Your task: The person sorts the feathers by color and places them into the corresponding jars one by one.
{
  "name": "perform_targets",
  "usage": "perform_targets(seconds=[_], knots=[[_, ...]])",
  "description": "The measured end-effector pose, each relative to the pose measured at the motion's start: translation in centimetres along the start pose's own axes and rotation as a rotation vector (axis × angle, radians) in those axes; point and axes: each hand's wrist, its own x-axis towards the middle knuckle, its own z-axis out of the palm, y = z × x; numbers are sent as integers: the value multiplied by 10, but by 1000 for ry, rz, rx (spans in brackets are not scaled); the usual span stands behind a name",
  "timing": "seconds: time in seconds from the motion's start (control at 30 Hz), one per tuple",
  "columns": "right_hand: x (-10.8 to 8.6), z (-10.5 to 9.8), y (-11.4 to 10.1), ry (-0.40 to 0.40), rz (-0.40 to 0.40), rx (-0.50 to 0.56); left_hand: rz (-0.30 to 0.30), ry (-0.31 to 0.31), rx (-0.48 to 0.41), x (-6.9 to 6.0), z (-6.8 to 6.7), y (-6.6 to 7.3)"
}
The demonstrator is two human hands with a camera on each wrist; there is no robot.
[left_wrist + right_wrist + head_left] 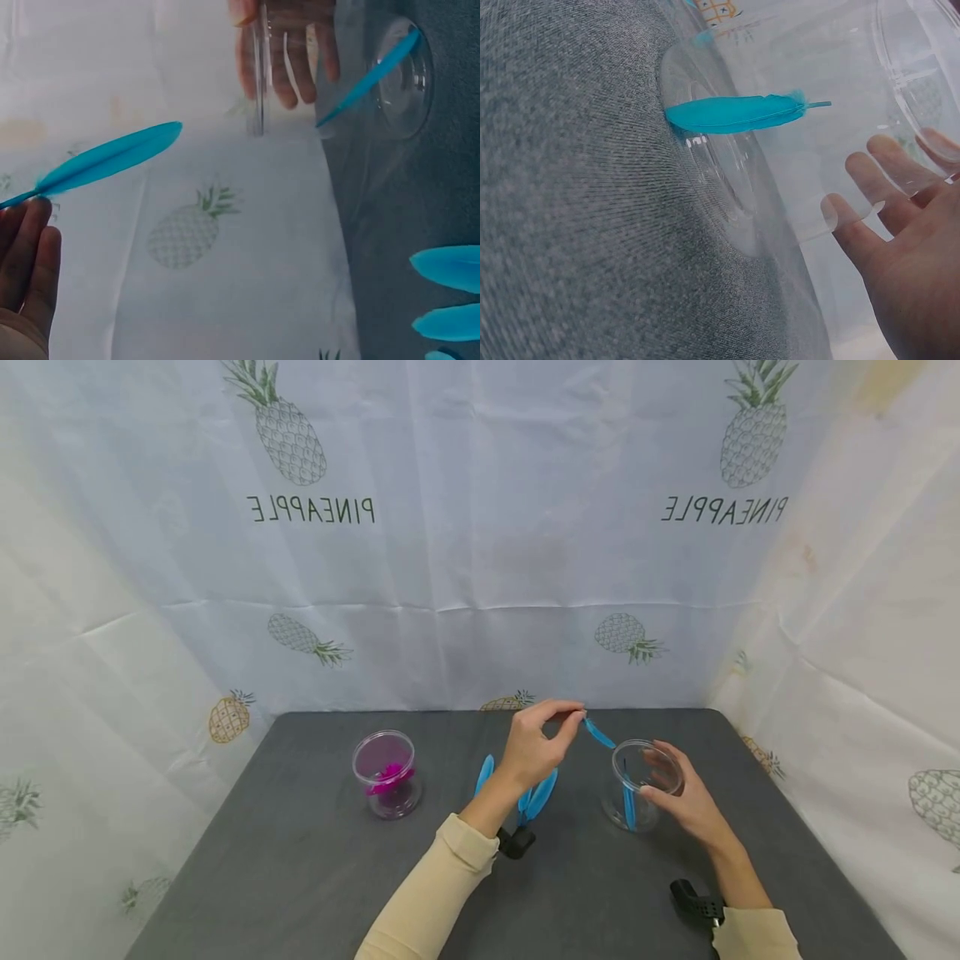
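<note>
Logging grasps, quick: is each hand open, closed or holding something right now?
Left hand: closed, pinching a blue feather by its quill end.
Right hand: closed around the clear jar, near its rim.

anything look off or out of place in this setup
Yes: the PINEAPPLE lettering on the backdrop cloth reads mirrored, perhaps because it hangs back to front. On the dark table, nothing looks spilled or tipped over.

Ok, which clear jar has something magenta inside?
The left jar, standing untouched; the right jar, in the grip of the right hand, has a blue feather inside instead.
</note>
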Motion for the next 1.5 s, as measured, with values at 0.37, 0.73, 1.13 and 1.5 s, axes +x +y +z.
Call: perform_targets(seconds=[0.37,0.73,1.13,1.5], knots=[[1,6,-6,9,19,-5,18,9,-20,8,13,0],[-5,5,1,17,41,-44,-81,-44,-46,-8,37,-8],[1,1,0,14,19,-29,-181,-56,-55,-17,53,-23],[0,1,-1,6,16,-39,-199,-87,-68,-25,65,-24]])
